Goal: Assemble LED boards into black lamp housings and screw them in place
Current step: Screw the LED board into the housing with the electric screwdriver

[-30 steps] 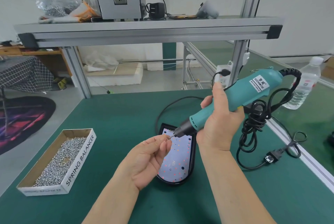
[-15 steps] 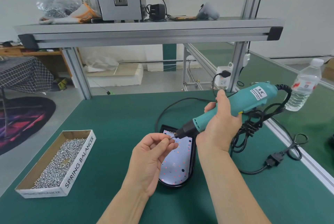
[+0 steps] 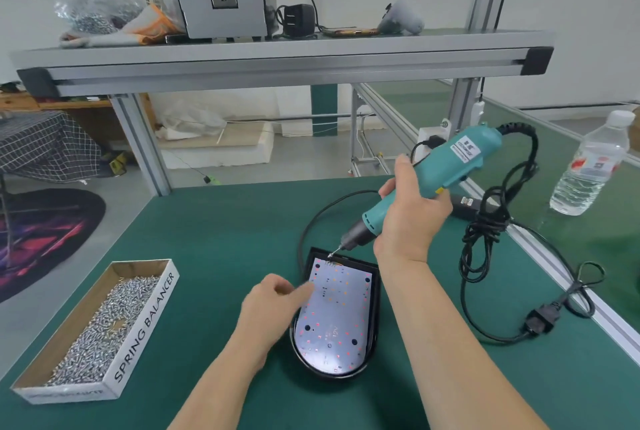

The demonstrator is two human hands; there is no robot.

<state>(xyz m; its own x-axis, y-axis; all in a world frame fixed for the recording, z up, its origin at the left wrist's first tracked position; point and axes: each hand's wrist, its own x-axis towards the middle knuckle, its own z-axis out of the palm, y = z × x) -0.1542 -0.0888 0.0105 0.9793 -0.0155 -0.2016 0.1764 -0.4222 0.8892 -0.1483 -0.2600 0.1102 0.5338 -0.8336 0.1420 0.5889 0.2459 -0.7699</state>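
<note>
Fastening the far edge of the white rounded LED board (image 3: 334, 318) appears underway, the teal electric screwdriver (image 3: 450, 166) gripped by the right hand (image 3: 412, 218), the board pressed by a straight forefinger of the left hand (image 3: 273, 305); downward pressure is needed.

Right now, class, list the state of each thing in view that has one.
Lamp housing: flat, open face up.
LED board: seated inside it.
Screwdriver: gripped by right hand, tip at board's far edge.
Left hand: pressing board's left edge.
Screw box: open.
Water bottle: upright, capped.
</note>
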